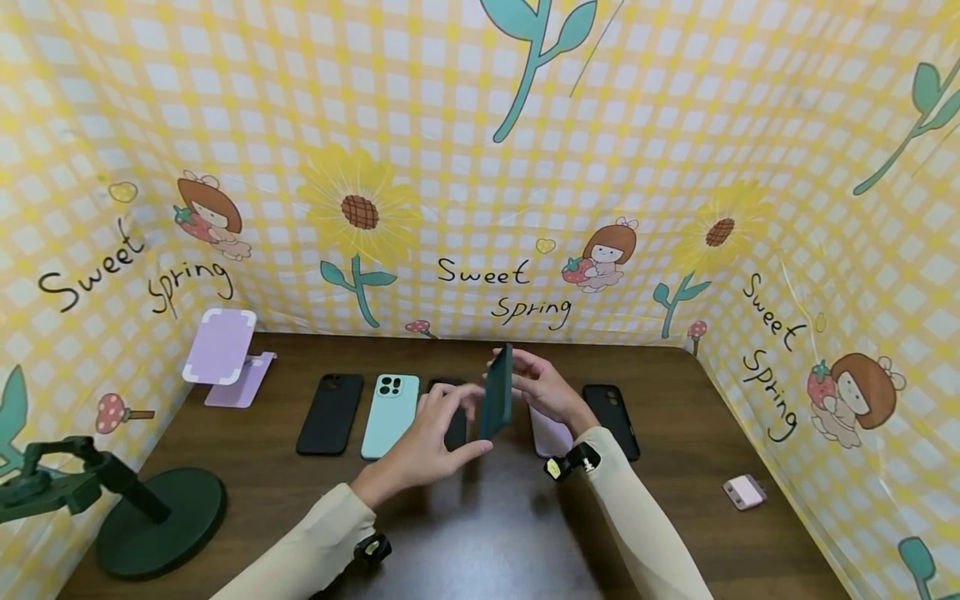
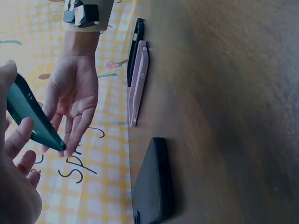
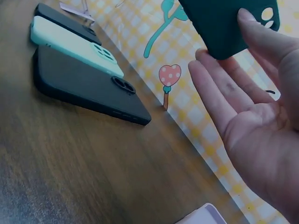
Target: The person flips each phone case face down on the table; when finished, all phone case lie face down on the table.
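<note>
A dark green phone case (image 1: 497, 396) is held upright above the table between both hands, its camera cutouts showing light through in the right wrist view. My left hand (image 1: 431, 433) pinches its near side, thumb by the lower edge and fingers against the inside. From the other side my right hand (image 1: 547, 385) grips it. Its thumb lies on the back beside the cutouts in the right wrist view, with fingers around the edge. Below the hands lie a black phone case (image 3: 84, 79), partly hidden by the left hand in the head view, and a lilac case (image 1: 551, 435) under the right wrist.
A black case (image 1: 330, 414) and a mint case (image 1: 386, 421) lie left in the row; another black case (image 1: 613, 423) lies right. A lilac stand (image 1: 219, 348) stands back left, a dark green round-based stand (image 1: 161, 525) front left. A small charger (image 1: 744, 492) sits right.
</note>
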{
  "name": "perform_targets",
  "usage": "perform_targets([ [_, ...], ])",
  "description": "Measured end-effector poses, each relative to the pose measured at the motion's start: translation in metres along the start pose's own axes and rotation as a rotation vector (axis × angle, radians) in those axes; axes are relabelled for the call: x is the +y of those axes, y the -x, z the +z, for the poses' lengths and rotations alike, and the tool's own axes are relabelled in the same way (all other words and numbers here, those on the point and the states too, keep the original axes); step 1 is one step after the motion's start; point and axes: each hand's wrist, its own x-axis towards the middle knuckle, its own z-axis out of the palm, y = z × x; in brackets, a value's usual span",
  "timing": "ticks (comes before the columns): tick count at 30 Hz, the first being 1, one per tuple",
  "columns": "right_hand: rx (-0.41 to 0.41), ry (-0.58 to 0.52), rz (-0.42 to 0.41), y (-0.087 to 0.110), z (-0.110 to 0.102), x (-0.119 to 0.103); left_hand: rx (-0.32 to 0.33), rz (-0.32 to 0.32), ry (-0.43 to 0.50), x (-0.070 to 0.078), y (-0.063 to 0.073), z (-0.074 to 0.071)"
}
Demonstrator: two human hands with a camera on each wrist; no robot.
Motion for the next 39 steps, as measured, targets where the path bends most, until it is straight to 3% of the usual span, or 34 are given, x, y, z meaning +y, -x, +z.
perform_targets([
  [3,-0.001,0.070,0.002,0.000,0.000,0.001,-0.017,-0.010,-0.036,0.000,0.000,-0.002],
  [7,0.024,0.200,0.004,0.001,0.001,-0.001,-0.033,0.032,-0.113,0.000,-0.001,-0.002],
  [13,0.128,0.410,0.048,0.004,0.000,-0.006,0.025,0.043,-0.182,0.000,-0.001,-0.001],
  [20,0.143,0.467,0.068,0.009,-0.005,-0.005,0.068,-0.019,-0.218,-0.002,0.000,0.004],
  [28,0.220,0.475,0.062,0.010,-0.009,-0.003,0.106,-0.087,-0.266,-0.005,-0.001,0.012],
  [35,0.254,0.525,0.115,0.011,-0.016,-0.006,0.026,-0.248,-0.274,-0.005,-0.004,0.026],
  [39,0.236,0.581,0.130,0.009,-0.019,-0.009,-0.005,-0.296,-0.254,-0.005,-0.007,0.032],
])
